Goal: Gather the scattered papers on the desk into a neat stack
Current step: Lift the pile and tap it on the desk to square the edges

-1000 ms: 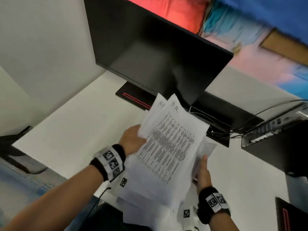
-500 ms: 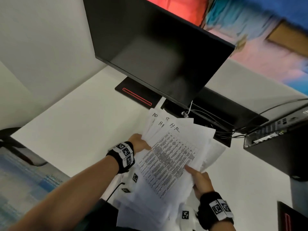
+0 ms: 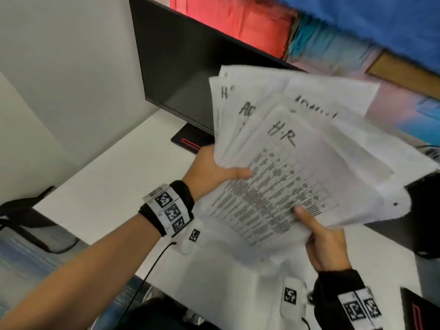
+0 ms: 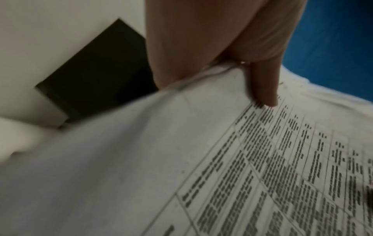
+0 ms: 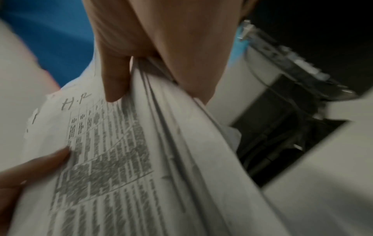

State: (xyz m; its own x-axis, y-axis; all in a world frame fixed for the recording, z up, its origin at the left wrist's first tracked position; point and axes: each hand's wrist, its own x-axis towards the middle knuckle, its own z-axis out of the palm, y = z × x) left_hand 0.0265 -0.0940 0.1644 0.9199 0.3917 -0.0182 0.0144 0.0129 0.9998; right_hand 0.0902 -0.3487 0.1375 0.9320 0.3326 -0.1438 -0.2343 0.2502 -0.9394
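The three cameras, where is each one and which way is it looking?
Head: sits on the person's head, looks forward and down at the papers before the monitor; both forearms, left hand and right hand show.
Left wrist: looks along the left hand; its thumb lies on the printed sheet.
Right wrist: looks along the right hand at the sheets' edges; the left thumb shows too.
Head and right wrist share the "H.R" page.
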